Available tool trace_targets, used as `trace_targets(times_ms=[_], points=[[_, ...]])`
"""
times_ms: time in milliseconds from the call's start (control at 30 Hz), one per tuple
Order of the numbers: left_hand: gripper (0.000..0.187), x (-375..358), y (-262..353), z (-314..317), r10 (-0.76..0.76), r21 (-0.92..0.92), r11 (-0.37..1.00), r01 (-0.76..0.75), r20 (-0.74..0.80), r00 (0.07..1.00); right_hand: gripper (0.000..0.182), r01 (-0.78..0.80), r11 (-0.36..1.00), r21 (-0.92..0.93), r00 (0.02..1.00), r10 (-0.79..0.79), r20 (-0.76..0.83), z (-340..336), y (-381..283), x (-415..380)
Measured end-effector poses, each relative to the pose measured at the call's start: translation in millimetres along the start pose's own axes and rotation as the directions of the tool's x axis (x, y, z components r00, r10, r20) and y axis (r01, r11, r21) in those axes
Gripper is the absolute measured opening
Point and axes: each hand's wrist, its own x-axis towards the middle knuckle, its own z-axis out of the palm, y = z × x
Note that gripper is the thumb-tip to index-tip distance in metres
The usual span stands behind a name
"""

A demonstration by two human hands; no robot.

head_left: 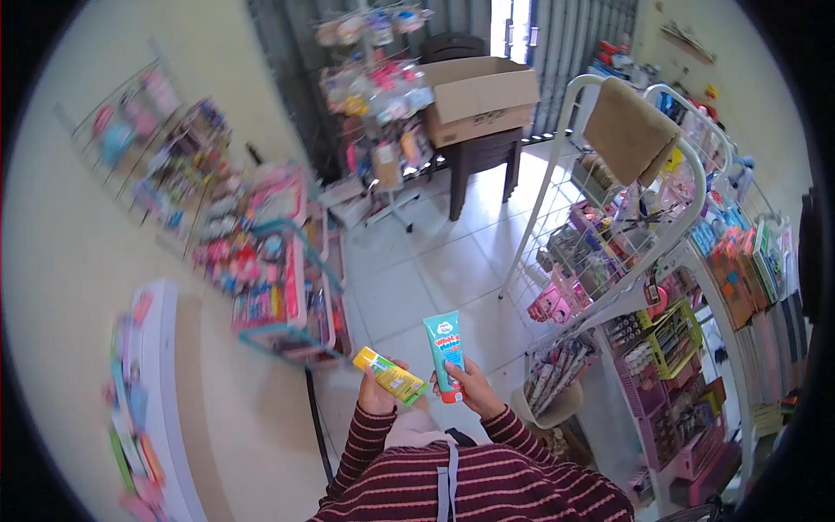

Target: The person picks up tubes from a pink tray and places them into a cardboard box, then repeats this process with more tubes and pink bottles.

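Observation:
A yellow squeeze tube (393, 378) with a green cap lies tilted in my left hand (376, 396), its cap end pointing down to the right. My right hand (474, 390) grips a teal squeeze tube (444, 341) with an orange-red cap, held nearly upright with the cap at the bottom. The thumb rests across the front of the teal tube. Both tubes are side by side in front of my body, apart from each other. The fingers behind each tube are mostly hidden.
White tiled floor (396, 287) lies ahead. A tiered cart (300, 287) of small goods stands left. To the right are a white wire rack (557, 217) with a brown cloth (631, 130) and a bin of wrapped items (557, 404). A cardboard box (483, 109) sits on stacked chairs (487, 170).

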Motion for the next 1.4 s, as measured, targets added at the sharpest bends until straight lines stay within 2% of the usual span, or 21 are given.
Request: trace_targets(times_ms=[67, 100, 167, 233, 333, 400, 433, 500, 533, 600, 633, 700, 733, 767, 833, 933, 1067, 1133, 1267, 1333, 1400], points=[[0.036, 58.5, 3.1, 2.9, 0.056, -0.056, 0.997, -0.055, 0.025, 0.998, 0.024, 0.07, 0.997, 0.018, 0.996, -0.069, -0.057, -8.0, -21.7, 33.7], [0.036, 84.8, -0.8, 8.5, 0.007, -0.047, 0.999, -0.005, 0.037, 0.999, 0.024, 0.099, 0.994, 0.038, 0.992, -0.095, -0.089, -19.2, -28.6, 41.0], [0.037, 134.4, -0.2, 13.5, -0.017, 0.158, 0.987, 0.017, 0.002, 1.0, 0.024, 0.15, 0.985, 0.082, 0.974, -0.133, -0.185, -28.9, -44.9, 57.5], [0.038, 181.0, -10.3, 11.6, -0.076, 0.185, 0.981, 0.064, 0.056, 0.996, 0.024, 0.22, 0.97, 0.106, 0.95, -0.189, -0.249, -42.2, -61.3, 81.7], [0.037, 237.6, -33.1, 9.3, -0.11, 0.167, 0.979, 0.114, -0.036, 0.993, 0.024, 0.269, 0.942, 0.2, 0.904, -0.175, -0.39, -78.8, -77.0, 113.1], [0.039, 273.2, -44.4, 3.6, -0.331, 0.071, 0.943, 0.324, 0.145, 0.932, 0.023, 0.279, 0.939, 0.201, 0.892, -0.175, -0.418, -106.6, -93.0, 142.1], [0.039, 289.7, -49.2, 4.4, -0.326, 0.063, 0.945, 0.32, 0.131, 0.936, 0.023, 0.286, 0.936, 0.203, 0.881, -0.174, -0.439, -119.1, -102.3, 157.0], [0.043, 321.1, -52.0, 11.9, -0.438, -0.057, 0.886, 0.46, 0.226, 0.87, 0.023, 0.255, 0.946, 0.2, 0.896, -0.153, -0.416, -139.4, -131.8, 189.0], [0.043, 339.1, -52.3, 17.0, -0.432, -0.053, 0.89, 0.452, 0.217, 0.875, 0.022, 0.252, 0.951, 0.179, 0.896, -0.16, -0.415, -146.0, -149.9, 206.1], [0.044, 376.7, -57.3, 29.7, -0.452, -0.278, 0.811, 0.514, 0.26, 0.853, 0.022, 0.27, 0.954, 0.131, 0.898, -0.201, -0.391, -157.1, -192.0, 238.1], [0.044, 396.1, -54.8, 43.5, -0.439, -0.269, 0.821, 0.504, 0.268, 0.858, 0.022, 0.279, 0.951, 0.129, 0.902, -0.214, -0.376, -162.6, -213.5, 255.5], [0.044, 430.0, -42.9, 65.7, -0.374, -0.125, 0.919, 0.374, 0.026, 0.927, 0.022, 0.298, 0.95, 0.098, 0.904, -0.248, -0.347, -173.9, -250.3, 294.3], [0.045, 448.6, -38.8, 61.3, -0.345, -0.183, 0.905, 0.385, 0.213, 0.914, 0.023, 0.268, 0.959, 0.091, 0.911, -0.222, -0.347, -179.6, -266.9, 314.1], [0.045, 464.0, -35.7, 62.1, -0.339, -0.184, 0.909, 0.375, 0.2, 0.919, 0.023, 0.256, 0.962, 0.096, 0.918, -0.211, -0.337, -182.8, -281.1, 333.4], [0.054, 489.4, -36.3, 68.1, -0.181, -0.196, 0.956, 0.221, 0.202, 0.963, 0.023, 0.323, 0.945, 0.047, 0.914, -0.298, -0.276, -191.8, -308.7, 365.2], [0.061, 527.8, -38.9, 70.2, -0.123, -0.266, 0.952, 0.152, 0.124, 0.985, 0.024, 0.341, 0.937, 0.076, 0.909, -0.308, -0.28, -197.0, -334.9, 405.3], [0.076, 594.4, -47.4, 57.4, -0.188, -0.404, 0.886, 0.228, 0.136, 0.973, 0.024, 0.337, 0.929, 0.154, 0.917, -0.287, -0.276, -220.0, -337.5, 457.7], [0.072, 636.0, -49.3, 54.9, -0.297, -0.58, 0.714, 0.392, 0.256, 0.92, 0.023, 0.325, 0.932, 0.158, 0.91, -0.262, -0.322, -229.7, -333.3, 486.2], [0.058, 713.7, -44.6, 65.7, -0.395, -0.577, 0.653, 0.49, 0.292, 0.871, 0.024, 0.284, 0.938, 0.197, 0.915, -0.203, -0.349, -233.2, -361.6, 532.3], [0.039, 757.7, -44.3, 76.0, -0.36, -0.421, 0.766, 0.486, 0.345, 0.867, 0.025, 0.303, 0.934, 0.186, 0.911, -0.227, -0.343, -235.5, -383.9, 554.4], [0.034, 800.4, -46.8, 85.4, -0.371, -0.33, 0.793, 0.512, 0.405, 0.836, 0.025, 0.385, 0.91, 0.154, 0.863, -0.295, -0.411, -236.5, -403.8, 575.7]])
